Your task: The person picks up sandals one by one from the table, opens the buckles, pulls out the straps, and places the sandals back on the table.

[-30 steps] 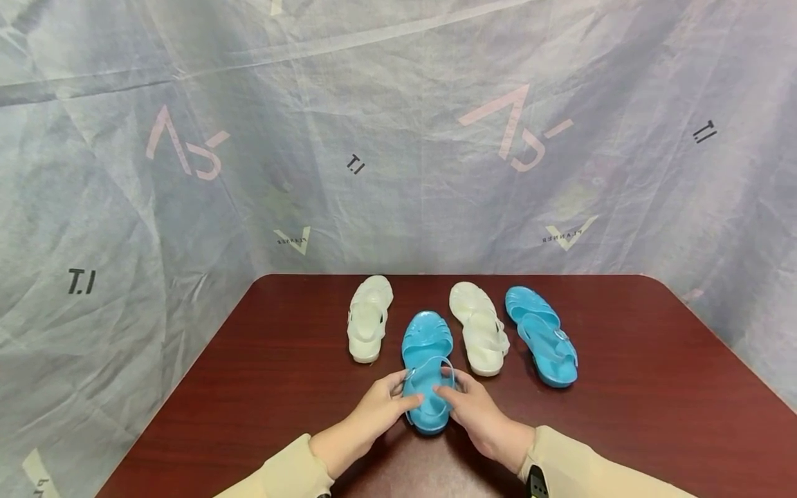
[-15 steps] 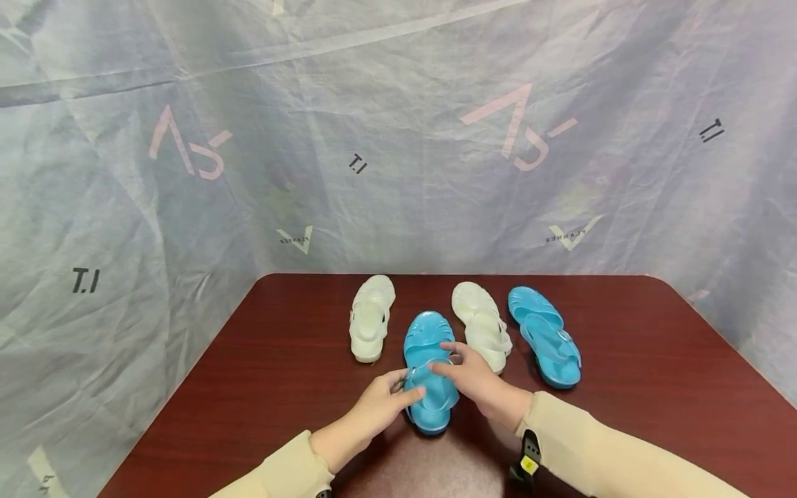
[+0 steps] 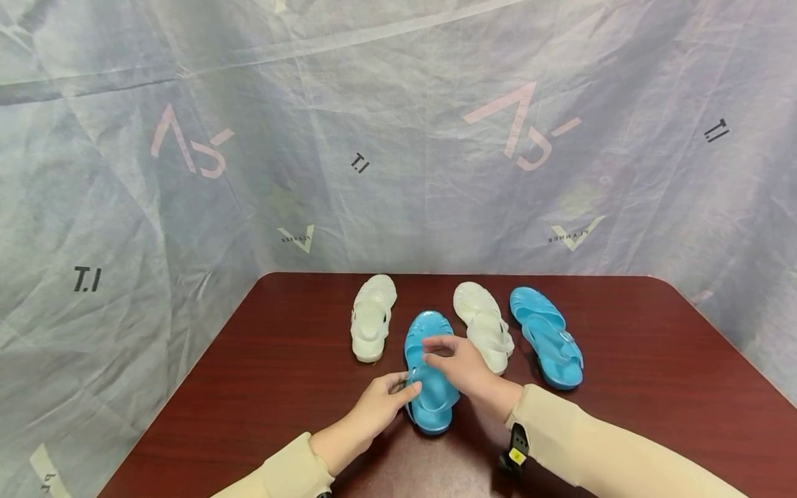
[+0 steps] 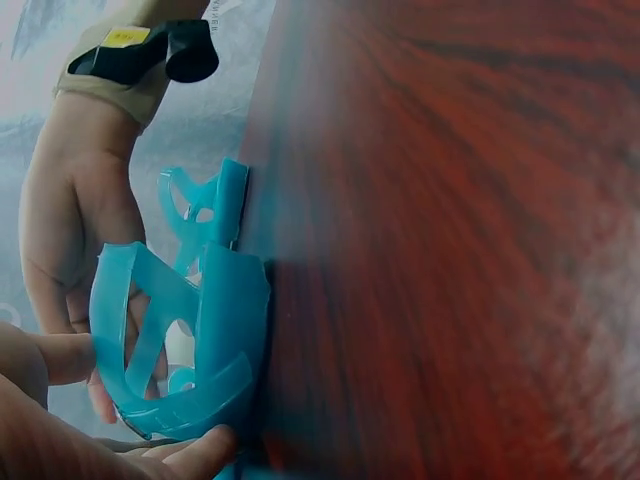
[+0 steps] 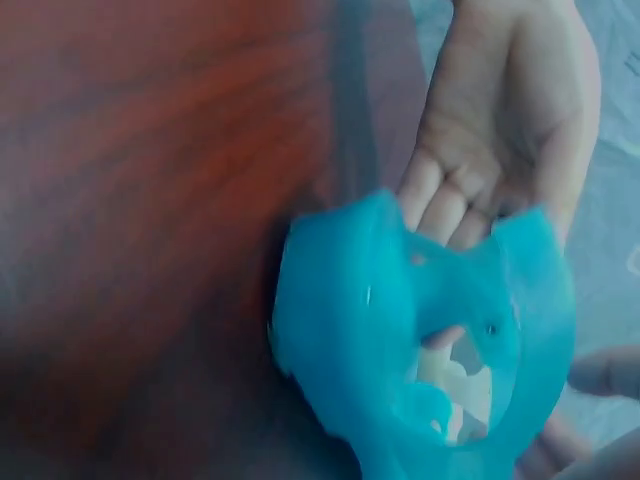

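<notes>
A blue jelly sandal (image 3: 428,326) lies toe-away in front of me, its heel toward me and its back strap (image 3: 443,399) lying loose at the heel. My left hand (image 3: 380,409) grips its left side near the buckle, thumb above and fingers at the edge. Over the middle of the sandal is my right hand (image 3: 465,365), thumb and forefinger bent and apart with nothing between them. The left wrist view shows the sandal's heel end (image 4: 228,320) low on the tabletop. In the right wrist view the blue strap (image 5: 540,320) arches up beside the left hand (image 5: 500,120).
Two white sandals (image 3: 372,319) stand farther back on the dark red table (image 3: 280,394), one on each side of the blue one. Another blue sandal (image 3: 549,342) lies to the right, slanted. A grey printed cloth (image 3: 398,207) hangs behind the table.
My right hand has let go of the sandal's right side and moved up and left over its middle. The strap has dropped toward the heel. The left hand keeps its place.
</notes>
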A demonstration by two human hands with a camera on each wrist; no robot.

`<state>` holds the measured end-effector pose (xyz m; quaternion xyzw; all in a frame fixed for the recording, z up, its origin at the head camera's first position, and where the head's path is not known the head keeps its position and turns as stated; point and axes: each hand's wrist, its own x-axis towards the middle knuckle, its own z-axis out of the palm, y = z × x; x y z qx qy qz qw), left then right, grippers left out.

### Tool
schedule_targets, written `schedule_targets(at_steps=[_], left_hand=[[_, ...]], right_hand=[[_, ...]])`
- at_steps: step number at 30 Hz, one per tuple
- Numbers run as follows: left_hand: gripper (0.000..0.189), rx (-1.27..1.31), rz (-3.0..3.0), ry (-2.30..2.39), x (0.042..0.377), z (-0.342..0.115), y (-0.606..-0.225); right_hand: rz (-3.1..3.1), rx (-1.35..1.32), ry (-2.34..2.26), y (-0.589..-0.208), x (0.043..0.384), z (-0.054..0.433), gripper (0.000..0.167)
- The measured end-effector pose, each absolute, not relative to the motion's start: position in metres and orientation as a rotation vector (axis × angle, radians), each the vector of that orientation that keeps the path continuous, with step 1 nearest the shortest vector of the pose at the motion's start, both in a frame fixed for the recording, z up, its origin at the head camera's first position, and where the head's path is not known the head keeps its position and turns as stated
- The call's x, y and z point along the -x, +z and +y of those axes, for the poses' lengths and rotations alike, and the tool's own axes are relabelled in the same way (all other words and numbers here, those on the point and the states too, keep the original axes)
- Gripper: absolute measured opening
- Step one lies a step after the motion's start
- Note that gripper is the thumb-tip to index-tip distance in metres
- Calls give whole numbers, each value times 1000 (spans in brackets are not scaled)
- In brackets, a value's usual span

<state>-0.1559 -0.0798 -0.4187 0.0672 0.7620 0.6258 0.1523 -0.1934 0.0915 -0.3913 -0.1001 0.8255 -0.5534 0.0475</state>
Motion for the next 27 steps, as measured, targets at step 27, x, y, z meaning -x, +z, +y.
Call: schedule_targets(at_steps=[27], left_hand=[[52, -200, 2385, 1657, 156, -94, -418]], right_hand=[[2509, 770, -1358, -401, 206, 97, 19]])
